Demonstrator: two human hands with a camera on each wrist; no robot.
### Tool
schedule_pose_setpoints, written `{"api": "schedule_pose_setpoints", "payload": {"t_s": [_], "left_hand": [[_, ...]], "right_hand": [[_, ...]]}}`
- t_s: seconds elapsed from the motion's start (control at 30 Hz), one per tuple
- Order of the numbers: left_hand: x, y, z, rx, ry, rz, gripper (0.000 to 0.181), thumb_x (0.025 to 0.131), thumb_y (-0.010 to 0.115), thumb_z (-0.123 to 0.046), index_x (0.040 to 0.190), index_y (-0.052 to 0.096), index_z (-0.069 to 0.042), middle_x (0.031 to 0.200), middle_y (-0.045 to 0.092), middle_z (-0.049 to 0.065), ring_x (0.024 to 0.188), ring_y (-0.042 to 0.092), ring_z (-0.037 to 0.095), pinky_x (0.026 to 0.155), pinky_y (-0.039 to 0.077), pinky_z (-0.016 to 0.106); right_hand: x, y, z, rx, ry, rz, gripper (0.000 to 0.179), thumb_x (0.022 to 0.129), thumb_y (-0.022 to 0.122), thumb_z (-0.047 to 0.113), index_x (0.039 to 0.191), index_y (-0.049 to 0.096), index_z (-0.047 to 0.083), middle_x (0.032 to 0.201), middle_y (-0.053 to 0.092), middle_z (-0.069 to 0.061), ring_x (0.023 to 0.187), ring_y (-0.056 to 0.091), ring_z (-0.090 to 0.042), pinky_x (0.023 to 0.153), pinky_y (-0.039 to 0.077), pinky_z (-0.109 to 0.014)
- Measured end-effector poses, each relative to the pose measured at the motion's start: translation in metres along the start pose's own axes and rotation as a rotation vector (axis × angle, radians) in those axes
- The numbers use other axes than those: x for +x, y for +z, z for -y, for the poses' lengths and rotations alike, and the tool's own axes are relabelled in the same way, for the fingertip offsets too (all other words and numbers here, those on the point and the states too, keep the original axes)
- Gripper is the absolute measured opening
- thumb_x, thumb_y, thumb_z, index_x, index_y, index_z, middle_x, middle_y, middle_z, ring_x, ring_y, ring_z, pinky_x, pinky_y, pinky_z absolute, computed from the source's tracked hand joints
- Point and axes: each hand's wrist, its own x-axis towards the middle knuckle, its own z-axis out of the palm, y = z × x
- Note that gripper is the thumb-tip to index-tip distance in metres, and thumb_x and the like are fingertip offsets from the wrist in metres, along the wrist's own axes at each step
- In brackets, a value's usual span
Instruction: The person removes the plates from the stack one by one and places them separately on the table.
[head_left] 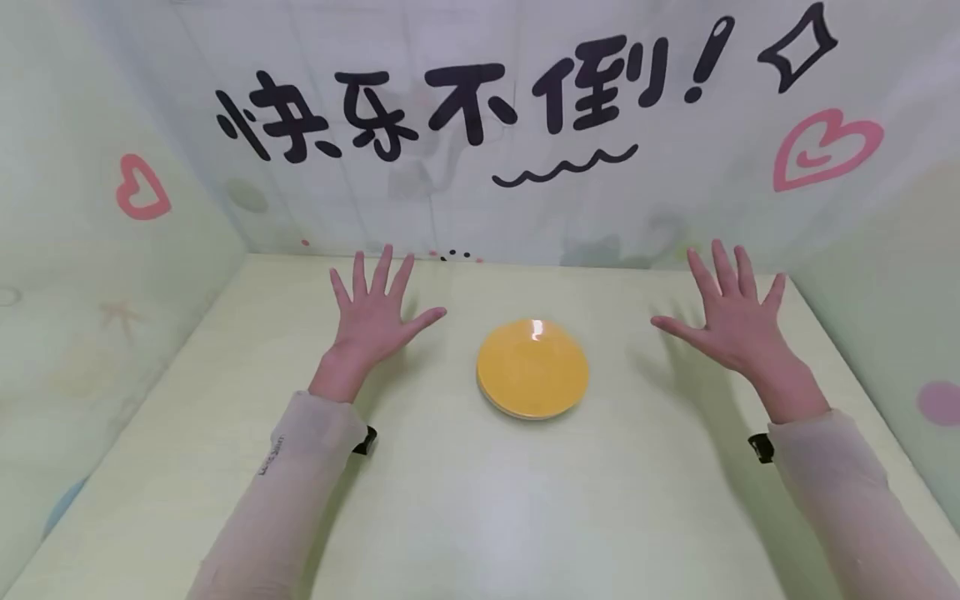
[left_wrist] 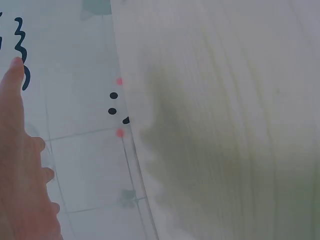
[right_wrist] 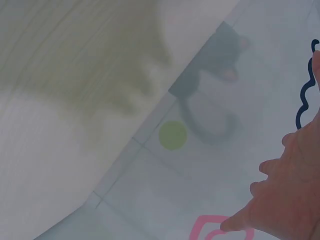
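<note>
A round yellow plate (head_left: 533, 368) lies on the pale table in the head view, its glossy face up and a light rim showing along its lower edge. To the left of it, my left hand (head_left: 372, 323) is held with fingers spread, touching nothing that I can make out. My right hand (head_left: 738, 325) is spread likewise on the plate's other side, apart from it. Each wrist view catches part of its own hand, the left hand (left_wrist: 22, 175) at the left edge and the right hand (right_wrist: 287, 195) at the lower right; the plate shows in neither.
Behind the table (head_left: 517, 517) rises a pale wall (head_left: 480, 208) with black lettering and a wavy line. Side walls stand at left (head_left: 97, 275) and right (head_left: 892, 317). A dark band shows at the left cuff (head_left: 365, 441) and another at the right cuff (head_left: 761, 448).
</note>
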Motion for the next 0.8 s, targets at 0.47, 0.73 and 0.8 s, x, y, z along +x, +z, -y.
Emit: {"api": "schedule_pose_setpoints", "payload": {"t_s": [0.47,0.73,0.8], "left_hand": [[0.003,-0.001,-0.01,-0.03,0.029,-0.005,0.099,0.087,0.042,-0.08,0.162,0.004,-0.028,0.17,-0.004,0.005,0.154,-0.01,0.045,0.118,-0.016,0.072],[-0.001,-0.004,-0.015,-0.064,0.027,0.035,0.098,0.089,0.041,-0.079,0.162,0.002,-0.027,0.17,-0.001,0.006,0.154,-0.009,0.044,0.119,-0.014,0.071],[-0.002,-0.003,-0.015,-0.073,0.024,0.046,0.098,0.089,0.041,-0.079,0.162,0.002,-0.026,0.17,-0.001,0.006,0.155,-0.008,0.044,0.12,-0.015,0.07]], "right_hand": [[0.007,0.0,0.011,0.045,-0.015,0.015,0.102,0.092,0.053,0.066,0.161,-0.006,0.02,0.169,-0.011,-0.014,0.155,-0.012,-0.039,0.108,-0.011,-0.084],[0.012,0.002,0.019,0.128,0.004,0.104,0.105,0.093,0.059,0.058,0.161,-0.009,0.016,0.168,-0.015,-0.014,0.154,-0.012,-0.041,0.11,-0.008,-0.084],[0.013,0.006,0.021,0.14,0.002,0.118,0.103,0.094,0.06,0.055,0.161,-0.009,0.017,0.168,-0.014,-0.015,0.155,-0.012,-0.041,0.11,-0.007,-0.084]]}}
